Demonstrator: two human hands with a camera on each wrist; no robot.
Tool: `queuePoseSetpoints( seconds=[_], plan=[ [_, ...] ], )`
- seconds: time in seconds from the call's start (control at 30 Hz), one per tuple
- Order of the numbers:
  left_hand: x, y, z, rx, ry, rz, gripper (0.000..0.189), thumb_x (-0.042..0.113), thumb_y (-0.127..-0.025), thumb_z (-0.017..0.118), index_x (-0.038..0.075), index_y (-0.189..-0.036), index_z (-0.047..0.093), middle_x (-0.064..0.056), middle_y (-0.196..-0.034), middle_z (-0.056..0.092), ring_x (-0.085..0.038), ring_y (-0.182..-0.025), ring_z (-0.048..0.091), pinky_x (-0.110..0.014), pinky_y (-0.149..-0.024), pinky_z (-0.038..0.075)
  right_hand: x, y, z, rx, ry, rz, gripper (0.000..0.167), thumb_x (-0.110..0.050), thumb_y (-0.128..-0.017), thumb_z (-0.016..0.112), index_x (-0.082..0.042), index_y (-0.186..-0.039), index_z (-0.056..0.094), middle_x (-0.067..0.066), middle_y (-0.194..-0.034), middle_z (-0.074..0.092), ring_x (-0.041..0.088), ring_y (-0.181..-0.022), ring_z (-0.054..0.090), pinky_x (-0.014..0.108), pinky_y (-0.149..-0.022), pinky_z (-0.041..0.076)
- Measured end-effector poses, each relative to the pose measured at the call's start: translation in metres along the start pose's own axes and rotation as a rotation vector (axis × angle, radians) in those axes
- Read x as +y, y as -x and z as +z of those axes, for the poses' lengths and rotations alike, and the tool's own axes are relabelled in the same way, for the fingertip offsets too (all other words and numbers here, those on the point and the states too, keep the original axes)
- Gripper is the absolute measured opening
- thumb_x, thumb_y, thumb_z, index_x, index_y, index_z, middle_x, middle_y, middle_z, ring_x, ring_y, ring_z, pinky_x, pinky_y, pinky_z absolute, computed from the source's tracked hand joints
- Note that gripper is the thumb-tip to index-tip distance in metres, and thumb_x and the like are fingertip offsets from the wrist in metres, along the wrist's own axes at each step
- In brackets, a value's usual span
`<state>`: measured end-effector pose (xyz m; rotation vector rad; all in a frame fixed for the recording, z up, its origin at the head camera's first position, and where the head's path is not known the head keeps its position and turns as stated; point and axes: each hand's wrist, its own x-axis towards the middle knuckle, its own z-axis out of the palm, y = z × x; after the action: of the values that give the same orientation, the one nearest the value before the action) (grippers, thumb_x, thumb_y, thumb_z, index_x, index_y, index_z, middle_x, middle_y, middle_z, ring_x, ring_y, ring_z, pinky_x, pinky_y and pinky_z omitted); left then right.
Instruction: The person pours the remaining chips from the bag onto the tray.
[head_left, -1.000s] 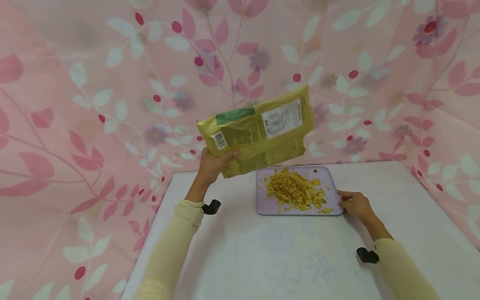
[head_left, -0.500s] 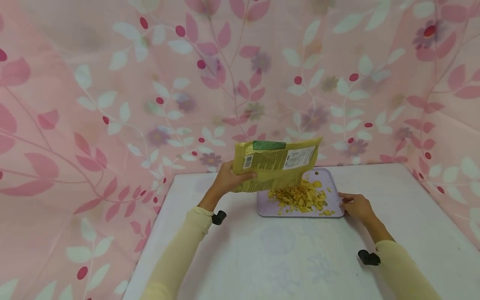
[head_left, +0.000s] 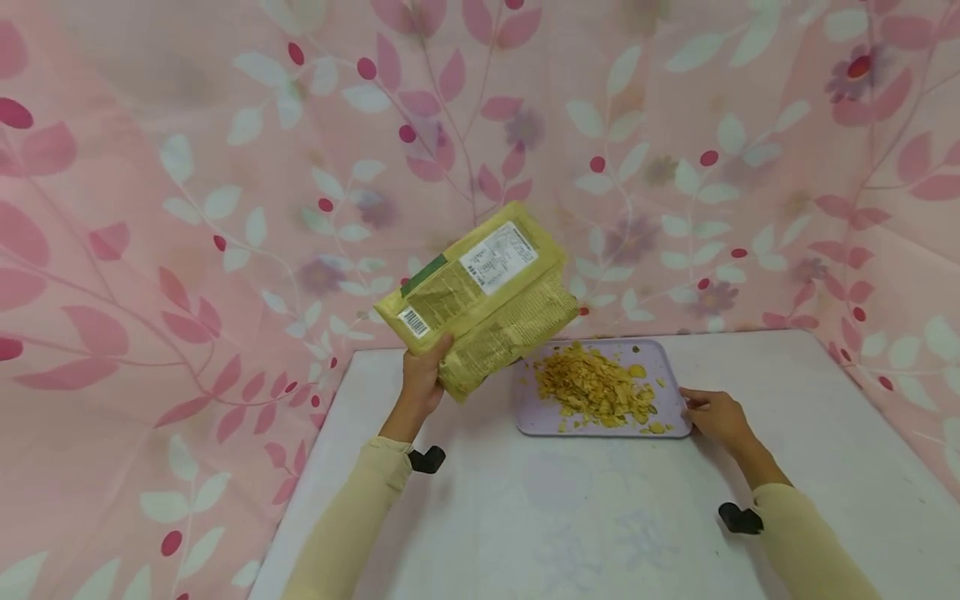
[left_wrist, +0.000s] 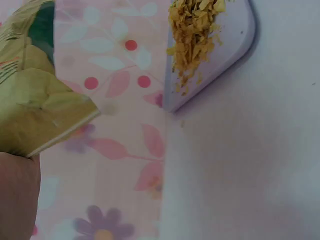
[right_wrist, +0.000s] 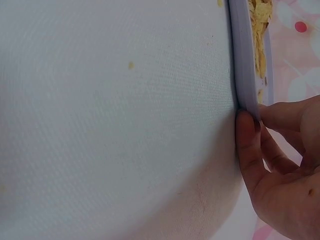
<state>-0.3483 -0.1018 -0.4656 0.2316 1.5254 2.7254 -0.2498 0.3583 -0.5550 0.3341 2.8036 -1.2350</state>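
Observation:
My left hand [head_left: 422,379] grips one end of a gold chip bag [head_left: 480,292], thumb across its printed back. The bag is tilted, its far end raised, above and left of a lilac tray [head_left: 536,418]. A heap of broken yellow chips [head_left: 596,385] covers much of the tray. In the left wrist view the bag [left_wrist: 45,100] shows its crimped edge beside the hand [left_wrist: 17,195]. My right hand [head_left: 716,417] pinches the tray's right edge; in the right wrist view, thumb and fingers [right_wrist: 248,140] close on the rim [right_wrist: 245,60].
The tray lies on a white table [head_left: 585,508], near its back edge. A pink floral cloth [head_left: 300,125] hangs behind and at the sides. Small yellow crumbs [right_wrist: 131,65] dot the tabletop. A black wrist mount [head_left: 427,459] sits at each wrist.
The bag was lowered over the tray half a second ago; now it is back up and to the left, tilted more steeply. The right hand stays on the tray's edge.

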Motion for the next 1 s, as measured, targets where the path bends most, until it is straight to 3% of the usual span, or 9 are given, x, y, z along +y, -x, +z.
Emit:
queuePoseSetpoints(
  seconds=[0.23, 0.4, 0.5, 0.73, 1.0],
  plan=[
    [-0.019, 0.024, -0.025, 0.121, 0.274, -0.097, 0.058, 0.027, -0.088, 0.074, 0.015, -0.138, 0.048, -0.005, -0.132, 0.057, -0.021, -0.120, 0.056, -0.037, -0.099, 0.046, 0.001, 0.003, -0.001, 0.000, -0.004, -0.003, 0.051, -0.005, -0.090, 0.064, 0.007, -0.137, 0.048, 0.027, -0.109, 0.058, 0.024, -0.081, 0.058, 0.029, -0.061, 0.050],
    [-0.033, 0.041, -0.038, 0.177, 0.485, -0.198, 0.054, 0.035, -0.091, 0.069, 0.021, -0.138, 0.046, -0.001, -0.132, 0.056, -0.017, -0.123, 0.053, -0.036, -0.103, 0.043, 0.001, 0.003, -0.001, 0.005, 0.003, -0.030, 0.050, -0.005, -0.090, 0.063, 0.007, -0.136, 0.048, 0.027, -0.108, 0.059, 0.023, -0.079, 0.059, 0.028, -0.061, 0.050],
    [-0.039, 0.050, -0.043, 0.201, 0.580, -0.227, 0.054, 0.038, -0.091, 0.068, 0.022, -0.137, 0.046, 0.000, -0.131, 0.057, -0.016, -0.123, 0.053, -0.035, -0.104, 0.041, -0.001, 0.004, -0.001, 0.007, 0.006, -0.032, 0.050, -0.005, -0.089, 0.062, 0.008, -0.136, 0.048, 0.027, -0.108, 0.060, 0.022, -0.078, 0.058, 0.028, -0.060, 0.049],
    [-0.055, 0.069, -0.054, 0.279, 0.545, -0.248, 0.052, 0.040, -0.092, 0.067, 0.022, -0.135, 0.044, 0.002, -0.124, 0.062, -0.015, -0.116, 0.057, -0.035, -0.100, 0.044, 0.001, 0.003, 0.001, -0.003, 0.008, -0.010, 0.052, -0.005, -0.089, 0.062, 0.007, -0.137, 0.047, 0.027, -0.109, 0.059, 0.022, -0.079, 0.059, 0.028, -0.062, 0.049],
    [-0.067, 0.081, -0.054, 0.409, 0.469, -0.185, 0.050, 0.032, -0.092, 0.070, 0.020, -0.133, 0.045, 0.000, -0.119, 0.065, -0.015, -0.111, 0.061, -0.037, -0.097, 0.046, 0.003, 0.001, 0.001, 0.002, 0.019, -0.031, 0.051, -0.005, -0.089, 0.062, 0.007, -0.137, 0.047, 0.028, -0.109, 0.060, 0.022, -0.077, 0.059, 0.030, -0.062, 0.048]
  ],
)
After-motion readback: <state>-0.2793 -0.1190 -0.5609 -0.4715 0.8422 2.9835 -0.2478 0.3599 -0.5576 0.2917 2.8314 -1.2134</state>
